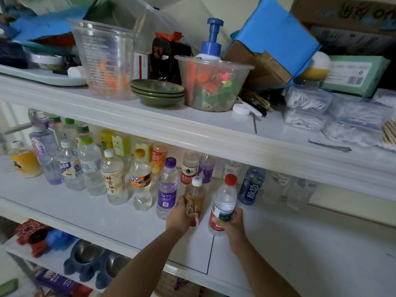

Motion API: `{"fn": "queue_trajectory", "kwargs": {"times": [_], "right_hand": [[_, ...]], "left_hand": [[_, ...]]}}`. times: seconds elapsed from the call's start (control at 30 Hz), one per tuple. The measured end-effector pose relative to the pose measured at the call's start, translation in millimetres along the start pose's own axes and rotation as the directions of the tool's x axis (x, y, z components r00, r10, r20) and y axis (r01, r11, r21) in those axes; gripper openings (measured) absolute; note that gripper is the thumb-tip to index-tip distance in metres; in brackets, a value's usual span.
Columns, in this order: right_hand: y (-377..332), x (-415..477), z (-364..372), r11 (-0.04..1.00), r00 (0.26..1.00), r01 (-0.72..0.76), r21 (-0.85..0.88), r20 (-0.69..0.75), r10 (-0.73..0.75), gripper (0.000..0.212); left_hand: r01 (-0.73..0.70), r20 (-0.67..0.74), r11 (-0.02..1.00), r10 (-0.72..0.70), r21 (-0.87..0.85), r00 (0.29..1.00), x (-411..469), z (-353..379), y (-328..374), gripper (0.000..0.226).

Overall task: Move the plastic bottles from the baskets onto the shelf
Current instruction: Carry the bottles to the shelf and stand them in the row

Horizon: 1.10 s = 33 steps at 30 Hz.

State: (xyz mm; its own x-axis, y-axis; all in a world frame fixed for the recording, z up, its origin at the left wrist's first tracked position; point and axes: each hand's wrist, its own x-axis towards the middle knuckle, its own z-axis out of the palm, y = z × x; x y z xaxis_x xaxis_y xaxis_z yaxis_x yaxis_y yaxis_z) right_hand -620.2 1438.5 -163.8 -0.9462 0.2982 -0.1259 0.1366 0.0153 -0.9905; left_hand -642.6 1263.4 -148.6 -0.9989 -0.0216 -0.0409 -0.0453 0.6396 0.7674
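view: head camera, looking forward and down at a white shelving unit
left hand [179,219]: lower centre of the frame, fingers and thumb wrapped round the lower half of the amber bottle, grasping it
amber bottle [194,199]: white cap, roughly upright, at the front of the middle shelf just right of the purple-label bottle; whether its base touches the surface cannot be told
right hand [232,224]: just right of the left hand, clenched round the labelled waist of the red-capped bottle
red-capped bottle [225,200]: clear, cap tilted slightly toward the upper right, low over the middle shelf, apart from the amber bottle
middle shelf [85,213]: white, crossing the frame from centre left to lower right, with bare surface in front of the hands
purple-label bottle [168,189]: upright, purple cap, last in the front row
standing bottles [92,168]: many upright, in rows running from the left edge toward the centre, among them an orange-capped bottle [141,181]
blue bottle [250,187]: upright further back, right of the red cap
upper shelf [150,121]: carries a clear measuring cup [107,58], a stack of green saucers [157,93] and a clear tub [211,82] of coloured pieces
lower shelf [53,260]: bottom left, holds metal bowls [85,256] in blue stands
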Motion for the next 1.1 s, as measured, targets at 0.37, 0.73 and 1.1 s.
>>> {"fn": "queue_trajectory", "kwargs": {"times": [0.37,0.73,1.1], "right_hand": [[10,0,0,0.988,0.997,-0.029,-0.154,0.066,0.039,0.08],[21,-41,-30,0.321,0.955,0.264,-0.91,0.294,0.045,0.116],[-17,-179,57,0.172,0.912,0.409,-0.896,0.406,-0.051,0.112]], "left_hand": [[0.058,0.112,0.998,-0.056,-0.018,0.992,-10,4,-11,0.077],[-0.251,0.234,0.607,0.108,0.754,0.966,-64,-35,-45,0.094],[-0.132,0.11,0.565,0.073,0.814,0.991,-188,-174,-111,0.091]]}}
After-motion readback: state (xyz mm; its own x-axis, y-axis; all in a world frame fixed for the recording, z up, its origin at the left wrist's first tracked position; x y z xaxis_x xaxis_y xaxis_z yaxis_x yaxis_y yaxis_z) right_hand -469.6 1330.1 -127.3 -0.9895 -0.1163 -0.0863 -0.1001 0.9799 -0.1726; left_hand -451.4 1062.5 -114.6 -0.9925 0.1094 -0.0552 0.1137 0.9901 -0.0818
